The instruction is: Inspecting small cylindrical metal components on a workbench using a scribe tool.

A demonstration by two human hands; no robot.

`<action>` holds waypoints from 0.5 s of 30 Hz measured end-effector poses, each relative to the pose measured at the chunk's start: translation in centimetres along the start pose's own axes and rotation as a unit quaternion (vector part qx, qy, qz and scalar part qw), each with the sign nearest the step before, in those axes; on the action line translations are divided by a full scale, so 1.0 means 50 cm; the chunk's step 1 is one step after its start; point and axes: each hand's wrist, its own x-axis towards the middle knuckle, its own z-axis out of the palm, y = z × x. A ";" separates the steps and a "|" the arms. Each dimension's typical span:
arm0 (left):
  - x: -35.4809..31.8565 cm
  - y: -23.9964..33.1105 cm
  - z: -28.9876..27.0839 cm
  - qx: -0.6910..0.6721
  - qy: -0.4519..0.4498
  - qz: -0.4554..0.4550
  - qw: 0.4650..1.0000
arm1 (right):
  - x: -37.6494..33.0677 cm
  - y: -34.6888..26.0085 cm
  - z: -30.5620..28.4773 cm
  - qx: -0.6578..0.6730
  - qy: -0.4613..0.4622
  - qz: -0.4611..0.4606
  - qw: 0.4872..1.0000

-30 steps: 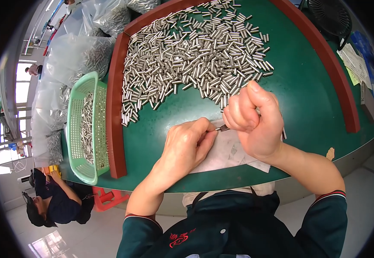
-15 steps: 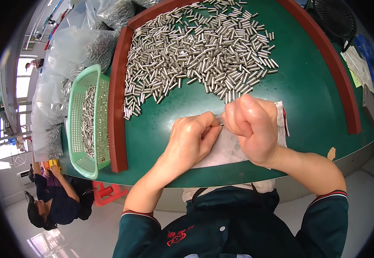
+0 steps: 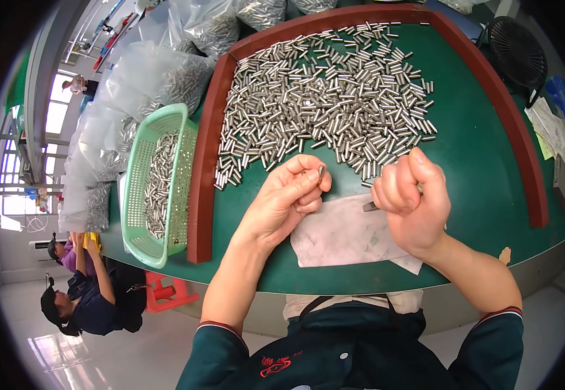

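My left hand [image 3: 286,198] is pinching a small metal pin [image 3: 321,172] upright between thumb and fingertips. To its right, my right hand [image 3: 416,201] is closed in a fist around a tool; only a short, flat, dark metal end [image 3: 369,207] sticks out toward the left hand, and the rest is hidden in the fingers. Both hands are raised over a stained whitish cloth [image 3: 331,237] lying on the green tabletop [image 3: 477,175]. Beyond them spreads a heap of short shiny metal pins [image 3: 321,104].
A red-brown raised border [image 3: 206,208] frames the tabletop. Outside it on the left stands a light green basket [image 3: 138,172] of pins, beside clear bags [image 3: 159,71] of more pins. A black fan [image 3: 515,55] stands far right. Two people [image 3: 94,305] work at lower left.
My hands have moved apart; before, they met over the cloth. The left hand now shows the pin tilted up, and the tool's end is visible below the right fist. The whole view has shifted slightly.
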 end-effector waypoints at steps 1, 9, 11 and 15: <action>0.001 0.002 -0.003 0.010 0.008 -0.003 1.000 | 0.001 0.000 0.001 0.002 -0.005 0.000 1.000; 0.012 0.002 0.002 0.127 0.088 0.080 0.985 | 0.003 0.000 -0.002 -0.009 0.006 0.001 1.000; 0.022 -0.006 0.022 0.345 0.177 0.154 0.909 | 0.003 0.001 -0.002 -0.011 0.007 0.007 1.000; 0.047 -0.018 0.035 0.602 0.228 0.215 0.734 | 0.004 0.002 -0.001 -0.019 0.010 0.005 1.000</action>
